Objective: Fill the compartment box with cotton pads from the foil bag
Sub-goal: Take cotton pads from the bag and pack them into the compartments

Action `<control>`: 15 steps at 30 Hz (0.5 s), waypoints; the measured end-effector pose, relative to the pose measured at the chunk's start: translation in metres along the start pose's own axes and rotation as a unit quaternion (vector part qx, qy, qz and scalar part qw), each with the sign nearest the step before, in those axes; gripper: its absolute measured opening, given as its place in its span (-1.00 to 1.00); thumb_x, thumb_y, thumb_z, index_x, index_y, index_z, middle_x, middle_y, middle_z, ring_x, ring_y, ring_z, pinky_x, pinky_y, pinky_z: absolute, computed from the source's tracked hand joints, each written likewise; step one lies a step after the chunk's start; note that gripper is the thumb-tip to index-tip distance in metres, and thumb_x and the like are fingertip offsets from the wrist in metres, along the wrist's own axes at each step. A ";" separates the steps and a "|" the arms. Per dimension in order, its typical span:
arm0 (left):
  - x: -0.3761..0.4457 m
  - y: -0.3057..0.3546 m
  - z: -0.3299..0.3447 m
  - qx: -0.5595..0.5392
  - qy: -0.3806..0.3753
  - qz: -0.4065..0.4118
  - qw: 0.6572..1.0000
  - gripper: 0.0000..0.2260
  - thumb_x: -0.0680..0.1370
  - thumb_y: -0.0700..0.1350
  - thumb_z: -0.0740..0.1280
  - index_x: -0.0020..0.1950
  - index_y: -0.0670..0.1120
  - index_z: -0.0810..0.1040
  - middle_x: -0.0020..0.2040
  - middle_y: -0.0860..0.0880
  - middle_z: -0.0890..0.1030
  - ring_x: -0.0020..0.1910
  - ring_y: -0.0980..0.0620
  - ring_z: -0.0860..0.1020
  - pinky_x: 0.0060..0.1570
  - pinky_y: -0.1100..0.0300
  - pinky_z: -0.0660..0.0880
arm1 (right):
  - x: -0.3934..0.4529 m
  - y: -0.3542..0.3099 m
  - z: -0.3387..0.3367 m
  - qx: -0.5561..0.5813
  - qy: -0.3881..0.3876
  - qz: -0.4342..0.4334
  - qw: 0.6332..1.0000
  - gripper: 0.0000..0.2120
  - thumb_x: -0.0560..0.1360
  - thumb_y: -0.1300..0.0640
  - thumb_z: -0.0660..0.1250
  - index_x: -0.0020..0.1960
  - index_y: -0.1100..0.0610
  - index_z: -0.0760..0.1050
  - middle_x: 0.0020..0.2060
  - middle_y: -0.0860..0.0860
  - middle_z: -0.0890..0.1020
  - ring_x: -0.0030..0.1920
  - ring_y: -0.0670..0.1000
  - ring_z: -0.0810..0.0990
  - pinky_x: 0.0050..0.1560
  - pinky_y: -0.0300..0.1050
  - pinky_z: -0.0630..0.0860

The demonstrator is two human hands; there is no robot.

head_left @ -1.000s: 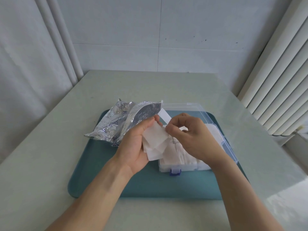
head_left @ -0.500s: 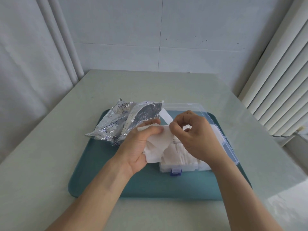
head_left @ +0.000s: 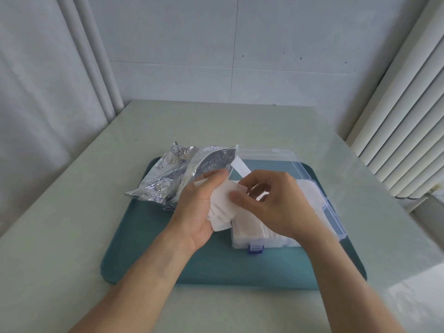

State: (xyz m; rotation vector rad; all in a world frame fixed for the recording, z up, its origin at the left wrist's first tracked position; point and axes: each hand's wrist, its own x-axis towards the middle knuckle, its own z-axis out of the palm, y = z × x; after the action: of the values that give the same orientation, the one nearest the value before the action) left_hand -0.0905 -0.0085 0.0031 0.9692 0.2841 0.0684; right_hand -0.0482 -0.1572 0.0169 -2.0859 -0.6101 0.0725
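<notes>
Table [head_left: 79, 212] carries teal tray [head_left: 149, 248]; on it, crumpled foil bag [head_left: 168, 179] at left, clear compartment box [head_left: 319, 207] at right, lid open, white pads already inside. Left hand [head_left: 197, 212] grips a stack of cotton pads [head_left: 222, 205] just left of the box. Right hand [head_left: 271, 203] pinches the top pad's edge.

On the teal tray [head_left: 149, 255], the left hand [head_left: 199, 207] grips a small stack of cotton pads [head_left: 222, 207] while the right hand [head_left: 271, 203] pinches the top pad's edge. The crumpled foil bag [head_left: 177, 174] lies left of the open compartment box [head_left: 319, 212], which holds white pads.
</notes>
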 end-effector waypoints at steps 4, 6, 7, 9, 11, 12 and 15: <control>0.001 0.001 -0.001 -0.010 0.017 0.040 0.999 -0.65 0.51 0.12 0.36 0.11 -0.14 0.60 -0.01 -0.24 0.62 -0.09 -0.14 0.59 -0.24 0.11 0.55 | 0.002 -0.003 -0.007 0.199 -0.011 0.090 0.976 -0.86 0.53 0.12 0.45 -0.08 0.21 0.63 -0.32 0.06 0.71 -0.36 0.00 0.61 -0.30 -0.11 0.50; 0.001 0.001 0.000 -0.025 0.025 0.069 0.997 -0.60 0.45 0.20 0.39 0.04 -0.10 0.54 -0.02 -0.21 0.51 -0.07 -0.15 0.47 -0.23 0.10 0.47 | 0.001 -0.007 -0.006 0.336 -0.038 0.140 0.931 -0.83 0.50 0.15 0.44 -0.04 0.27 0.63 -0.28 0.08 0.68 -0.37 -0.02 0.60 -0.39 -0.22 0.44; 0.001 0.001 -0.001 -0.024 0.019 0.082 0.996 -0.54 0.40 0.24 0.42 0.06 -0.11 0.53 -0.02 -0.19 0.51 -0.08 -0.14 0.46 -0.23 0.09 0.46 | 0.001 -0.009 -0.003 0.379 -0.046 0.159 0.911 -0.79 0.46 0.13 0.44 -0.03 0.27 0.63 -0.27 0.09 0.67 -0.39 -0.04 0.58 -0.42 -0.26 0.42; 0.000 0.000 -0.002 -0.019 -0.008 0.097 0.995 -0.46 0.31 0.28 0.50 0.06 -0.09 0.55 -0.08 -0.16 0.57 -0.19 -0.11 0.54 -0.26 0.10 0.50 | -0.001 -0.012 0.007 0.414 -0.055 0.179 0.891 -0.68 0.39 0.09 0.46 0.05 0.27 0.60 -0.26 0.14 0.66 -0.41 -0.04 0.57 -0.46 -0.28 0.41; 0.000 -0.001 -0.002 -0.019 -0.036 0.106 0.994 -0.46 0.29 0.22 0.57 0.10 -0.07 0.57 -0.08 -0.10 0.61 -0.35 -0.04 0.55 -0.37 0.10 0.49 | -0.003 -0.013 0.015 0.405 -0.058 0.178 0.895 -0.65 0.44 0.12 0.47 0.15 0.26 0.54 -0.28 0.18 0.66 -0.41 -0.01 0.59 -0.48 -0.26 0.41; 0.000 -0.001 -0.002 -0.017 -0.035 0.107 0.994 -0.48 0.33 0.15 0.58 0.15 -0.09 0.56 -0.07 -0.11 0.60 -0.41 -0.02 0.53 -0.43 0.12 0.47 | -0.004 -0.014 0.017 0.393 -0.059 0.172 0.902 -0.67 0.48 0.12 0.45 0.18 0.24 0.52 -0.28 0.19 0.67 -0.41 0.01 0.60 -0.48 -0.25 0.41; 0.000 0.001 -0.003 -0.006 -0.013 0.112 0.994 -0.61 0.49 -0.02 0.48 0.21 -0.18 0.50 -0.12 -0.15 0.57 -0.50 -0.02 0.44 -0.48 0.18 0.39 | -0.006 -0.018 0.016 0.357 -0.074 0.146 0.920 -0.69 0.57 0.06 0.37 0.24 0.19 0.46 -0.25 0.21 0.71 -0.40 0.06 0.63 -0.47 -0.20 0.43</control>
State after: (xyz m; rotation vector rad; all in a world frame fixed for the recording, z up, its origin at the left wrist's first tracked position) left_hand -0.0912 -0.0058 0.0020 0.9860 0.1488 0.2625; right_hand -0.0653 -0.1398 0.0212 -1.4416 -0.2850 0.5463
